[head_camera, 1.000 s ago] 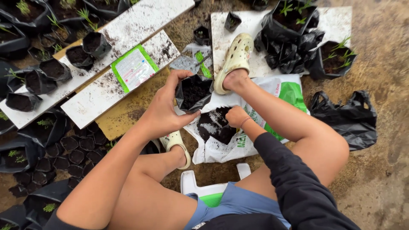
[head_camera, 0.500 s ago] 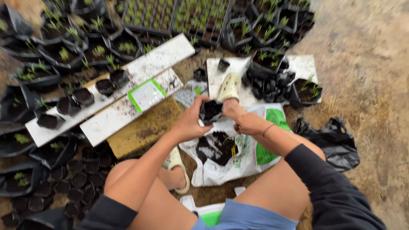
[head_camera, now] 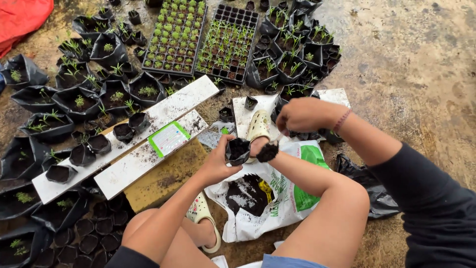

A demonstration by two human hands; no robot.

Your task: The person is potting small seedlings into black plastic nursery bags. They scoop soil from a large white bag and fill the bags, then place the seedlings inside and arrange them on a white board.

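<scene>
My left hand [head_camera: 215, 164] grips a small black grow bag [head_camera: 238, 150] filled with dark soil, held above an open white soil sack [head_camera: 277, 198] with green print. My right hand [head_camera: 302, 114] is raised above and to the right of it, with its fingers closed on a thin pale tool [head_camera: 280, 136]. A clump of dark soil [head_camera: 267, 152] hangs at the tool's lower end, right beside the bag's mouth. My foot in a cream clog [head_camera: 259, 126] rests just behind the bag.
Two white planks [head_camera: 148, 159] at left carry small filled black bags [head_camera: 82, 155] and a green-and-white packet [head_camera: 168, 139]. Seedling trays [head_camera: 198, 39] and black bags with seedlings [head_camera: 79, 99] lie beyond. Empty black bags [head_camera: 94, 233] are stacked at lower left, and black plastic [head_camera: 367, 188] lies at right.
My right hand has come up out of the soil sack to above the small bag. My left hand has kept hold of the bag. The view has tilted up toward the trays.
</scene>
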